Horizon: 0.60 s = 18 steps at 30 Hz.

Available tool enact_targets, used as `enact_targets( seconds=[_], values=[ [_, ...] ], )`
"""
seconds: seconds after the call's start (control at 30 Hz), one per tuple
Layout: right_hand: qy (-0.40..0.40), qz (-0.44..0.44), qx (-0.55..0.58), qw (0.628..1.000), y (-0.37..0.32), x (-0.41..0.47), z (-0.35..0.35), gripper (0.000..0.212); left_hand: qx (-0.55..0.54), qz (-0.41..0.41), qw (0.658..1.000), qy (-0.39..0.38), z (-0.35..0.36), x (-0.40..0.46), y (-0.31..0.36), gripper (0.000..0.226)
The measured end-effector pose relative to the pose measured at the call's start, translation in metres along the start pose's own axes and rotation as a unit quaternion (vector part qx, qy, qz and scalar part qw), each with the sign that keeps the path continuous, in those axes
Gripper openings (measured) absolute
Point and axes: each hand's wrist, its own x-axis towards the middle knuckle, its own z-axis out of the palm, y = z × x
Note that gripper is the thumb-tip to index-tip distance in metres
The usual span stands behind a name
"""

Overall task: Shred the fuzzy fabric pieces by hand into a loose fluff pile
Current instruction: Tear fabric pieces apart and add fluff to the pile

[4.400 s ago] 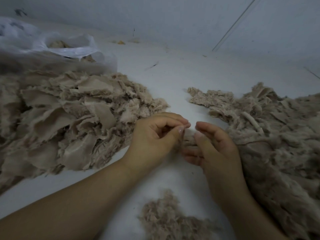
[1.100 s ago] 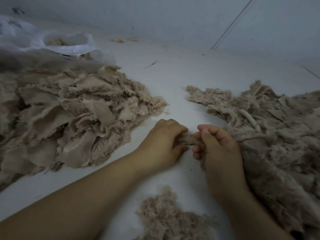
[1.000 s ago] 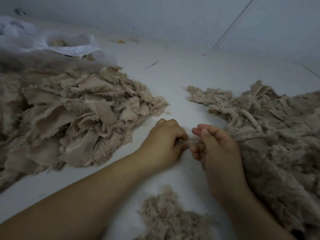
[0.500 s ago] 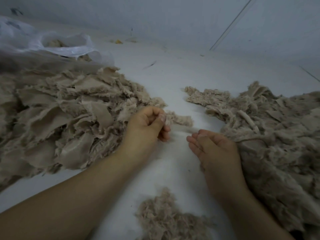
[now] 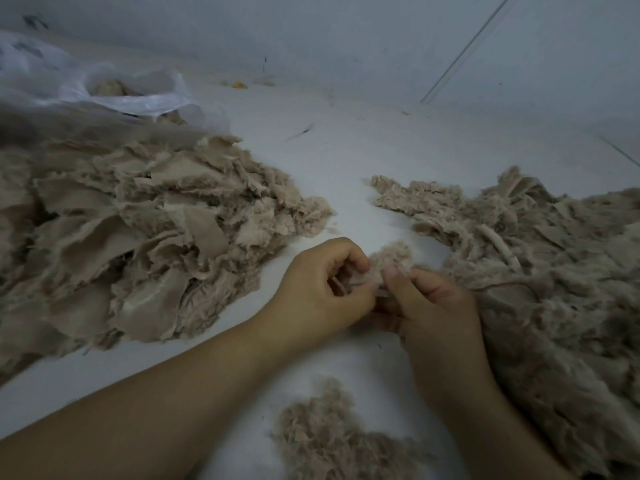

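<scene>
The fuzzy fabric piece (image 5: 393, 259) sits pinched between both our hands, just above the white surface (image 5: 363, 157). It is a small beige tuft, woolly and ragged at its edges. Our left hand (image 5: 320, 294) curls its fingers round the near side of it; our right hand (image 5: 438, 306) grips it with the thumb pressed on top. Left of us lies a heap of torn beige scraps (image 5: 131, 244), flat backing showing on many. Right of us spreads a matted pile of fuzzy fabric (image 5: 540, 271), touching our right hand. Near our forearms rests a loose fluff pile (image 5: 332, 434). A clear plastic bag (image 5: 114, 95) lies behind the scraps.
</scene>
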Motion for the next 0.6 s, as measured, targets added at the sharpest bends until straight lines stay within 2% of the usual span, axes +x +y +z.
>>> enact_targets(
  seconds=[0.07,0.17,0.3,0.37,0.53,0.6],
  values=[
    [-0.008,-0.005,-0.007,1.000,-0.001,-0.001,0.001,0.027,0.019,0.001,1.000,0.005,0.000,0.001,0.000,0.019],
    [-0.003,-0.006,-0.028,1.000,0.000,-0.001,0.001,0.028,0.019,-0.029,0.999,0.022,-0.001,0.005,0.000,0.020],
    [0.004,-0.010,-0.024,1.000,0.002,0.000,0.001,0.033,-0.136,-0.147,0.977,0.069,-0.005,0.009,0.001,0.024],
    [0.006,-0.012,-0.028,1.000,0.003,0.001,0.001,0.034,-0.183,-0.166,0.965,0.085,-0.006,0.011,0.003,0.026],
    [-0.035,-0.049,-0.077,0.995,0.003,-0.001,0.001,0.030,-0.124,-0.129,0.984,-0.002,-0.003,0.009,0.007,0.031],
    [-0.037,-0.050,-0.086,0.994,0.004,-0.002,0.001,0.033,-0.145,-0.136,0.980,0.003,-0.003,0.009,0.008,0.022]
  ],
)
